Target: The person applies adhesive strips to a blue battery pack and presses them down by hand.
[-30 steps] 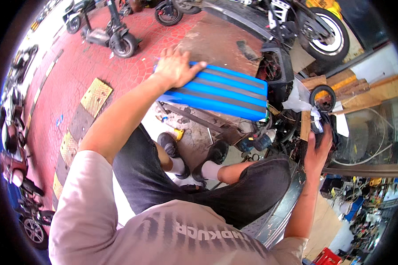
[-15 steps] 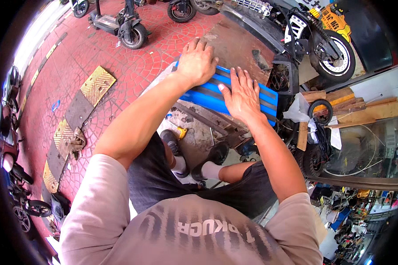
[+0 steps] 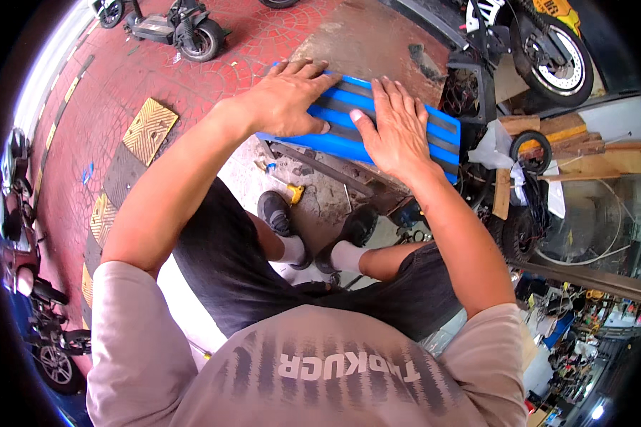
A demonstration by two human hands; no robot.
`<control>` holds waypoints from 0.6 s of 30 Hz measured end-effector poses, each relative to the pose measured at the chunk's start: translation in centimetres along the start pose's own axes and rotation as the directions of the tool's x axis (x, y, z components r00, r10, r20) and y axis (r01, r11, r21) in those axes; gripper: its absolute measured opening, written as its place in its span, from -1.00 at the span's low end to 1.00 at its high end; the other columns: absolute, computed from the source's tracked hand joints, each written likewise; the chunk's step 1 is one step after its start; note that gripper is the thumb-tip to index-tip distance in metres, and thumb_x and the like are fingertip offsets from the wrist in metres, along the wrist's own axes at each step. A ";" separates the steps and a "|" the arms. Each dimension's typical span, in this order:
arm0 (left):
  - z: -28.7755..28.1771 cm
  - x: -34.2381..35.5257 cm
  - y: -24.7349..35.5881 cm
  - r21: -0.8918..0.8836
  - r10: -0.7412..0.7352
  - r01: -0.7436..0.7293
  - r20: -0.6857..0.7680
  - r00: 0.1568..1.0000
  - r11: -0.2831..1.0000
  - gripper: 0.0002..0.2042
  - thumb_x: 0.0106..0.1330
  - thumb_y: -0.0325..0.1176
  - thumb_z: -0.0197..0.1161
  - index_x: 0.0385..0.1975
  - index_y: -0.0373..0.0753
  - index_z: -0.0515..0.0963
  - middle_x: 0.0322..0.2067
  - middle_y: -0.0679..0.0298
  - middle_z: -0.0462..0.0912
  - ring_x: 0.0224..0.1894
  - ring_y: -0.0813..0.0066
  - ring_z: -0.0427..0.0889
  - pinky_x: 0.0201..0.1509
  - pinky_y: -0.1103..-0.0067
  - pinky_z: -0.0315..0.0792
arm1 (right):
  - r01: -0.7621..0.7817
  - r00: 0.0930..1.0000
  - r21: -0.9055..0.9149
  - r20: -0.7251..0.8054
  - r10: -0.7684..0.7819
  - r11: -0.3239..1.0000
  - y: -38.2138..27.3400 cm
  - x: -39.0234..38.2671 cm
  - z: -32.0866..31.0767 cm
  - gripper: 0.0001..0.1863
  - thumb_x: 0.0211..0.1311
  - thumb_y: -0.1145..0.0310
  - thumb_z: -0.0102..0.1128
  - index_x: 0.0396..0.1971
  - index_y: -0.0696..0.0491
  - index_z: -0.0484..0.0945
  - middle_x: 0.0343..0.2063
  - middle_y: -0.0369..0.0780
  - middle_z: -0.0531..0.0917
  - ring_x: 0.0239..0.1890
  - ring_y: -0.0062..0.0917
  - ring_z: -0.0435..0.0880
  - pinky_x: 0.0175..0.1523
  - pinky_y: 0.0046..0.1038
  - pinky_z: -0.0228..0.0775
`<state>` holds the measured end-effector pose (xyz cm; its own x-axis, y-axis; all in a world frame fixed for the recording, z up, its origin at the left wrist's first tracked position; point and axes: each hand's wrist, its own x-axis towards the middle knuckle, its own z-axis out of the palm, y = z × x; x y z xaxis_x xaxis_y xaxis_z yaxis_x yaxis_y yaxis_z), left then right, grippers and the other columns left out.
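Observation:
A flat rectangular blue panel point(image 3: 340, 117) with dark grey lengthwise strips lies tilted across a low metal-framed stand in front of me. My left hand point(image 3: 286, 99) rests on its left end, fingers spread, thumb lying over the strips. My right hand point(image 3: 400, 132) presses flat on the panel's right half, fingers stretched toward the far edge and thumb pointing left. Neither hand is wrapped round anything. The panel's underside is hidden.
On the ground by my shoes lies a yellow-handled tool point(image 3: 295, 193). An electric scooter point(image 3: 167, 28) stands at the far left. To the right are wood offcuts point(image 3: 584, 153), a small tyre point(image 3: 530, 151) and a larger wheel point(image 3: 563, 64). Yellow-and-black ramp pieces point(image 3: 149, 132) line the left.
My left hand has shifted toward the panel's left end and opened out flatter. The right hand stays flat on the panel. The whole view has shifted slightly.

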<state>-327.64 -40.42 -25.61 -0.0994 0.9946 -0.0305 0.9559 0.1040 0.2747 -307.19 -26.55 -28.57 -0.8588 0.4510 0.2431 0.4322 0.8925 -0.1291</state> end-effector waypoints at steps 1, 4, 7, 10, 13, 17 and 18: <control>0.1 -0.1 0.1 0.009 -0.014 0.014 0.009 1.000 1.000 -0.08 0.17 -0.03 0.46 0.54 -0.12 0.19 0.54 -0.06 0.13 0.61 -0.11 0.00 0.65 -0.01 -0.08 | 0.009 1.000 -0.011 -0.005 -0.009 1.000 -0.2 -0.1 0.2 -0.19 0.50 -0.13 -0.02 0.48 0.19 0.23 0.49 0.07 0.27 0.56 -0.06 0.13 0.58 0.12 -0.19; -0.3 0.4 0.4 0.028 -0.028 0.027 0.042 0.999 0.999 -0.07 0.17 -0.04 0.45 0.55 -0.12 0.17 0.55 -0.09 0.11 0.61 -0.12 -0.01 0.65 0.00 -0.08 | -0.008 1.000 0.034 -0.002 0.008 0.999 -0.1 0.1 0.0 -0.14 0.45 -0.21 0.03 0.47 0.20 0.26 0.48 0.08 0.28 0.56 -0.07 0.14 0.58 0.13 -0.19; -0.9 1.1 0.6 0.036 -0.022 0.019 0.085 0.996 0.999 -0.05 0.17 0.00 0.44 0.56 -0.12 0.14 0.55 -0.11 0.09 0.61 -0.13 -0.01 0.64 0.00 -0.06 | -0.096 0.994 0.212 -0.024 0.103 0.973 0.7 0.5 -0.8 -0.05 0.37 -0.28 0.12 0.45 0.22 0.27 0.43 0.11 0.34 0.50 -0.02 0.24 0.56 0.04 -0.05; -1.4 2.0 0.8 0.013 -0.039 0.037 0.136 0.990 0.999 0.02 0.13 0.11 0.46 0.57 -0.15 0.12 0.54 -0.11 0.10 0.60 -0.17 0.01 0.64 0.00 -0.05 | -0.218 0.946 0.578 -0.072 0.315 0.786 1.6 0.5 -2.8 -0.18 0.36 -0.16 0.23 0.34 0.22 0.40 0.26 0.12 0.52 0.34 0.03 0.44 0.42 -0.10 0.25; -3.0 2.2 2.6 0.032 -0.056 0.050 0.195 0.979 0.998 0.13 0.05 0.25 0.48 0.57 -0.18 0.10 0.53 -0.16 0.11 0.58 -0.23 0.05 0.63 0.01 -0.03 | -0.135 0.952 0.629 -0.133 0.277 0.765 -0.3 -2.3 -6.8 -0.44 0.34 0.03 0.32 0.12 0.17 0.57 0.07 0.08 0.65 0.18 -0.04 0.60 0.27 -0.12 0.40; -1.4 3.8 6.4 0.334 0.194 -0.241 0.170 0.966 0.911 0.29 -0.16 0.29 0.58 0.59 -0.17 0.05 0.51 -0.27 0.10 0.52 -0.29 0.16 0.60 0.00 0.03 | -0.434 0.901 0.815 0.391 0.189 0.384 -2.8 -7.8 -7.5 -0.73 0.40 0.20 0.32 -0.21 0.13 0.72 -0.30 -0.29 0.73 -0.28 -0.66 0.65 -0.12 -0.54 0.48; -1.3 4.7 7.1 0.335 0.242 -0.280 0.150 0.959 0.900 0.31 -0.20 0.25 0.61 0.59 -0.17 0.03 0.49 -0.27 0.13 0.50 -0.30 0.20 0.59 0.01 0.08 | -0.527 0.849 0.798 0.509 0.141 0.294 -2.5 -8.6 -5.6 -0.70 0.41 0.18 0.31 -0.15 0.14 0.70 -0.29 -0.29 0.73 -0.30 -0.63 0.67 -0.13 -0.55 0.48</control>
<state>-321.65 -34.99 -22.56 0.1775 0.9783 -0.1068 0.9804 -0.1852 -0.0666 -299.35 -32.62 -24.94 -0.8083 0.5059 -0.3011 0.3599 0.0199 -0.9328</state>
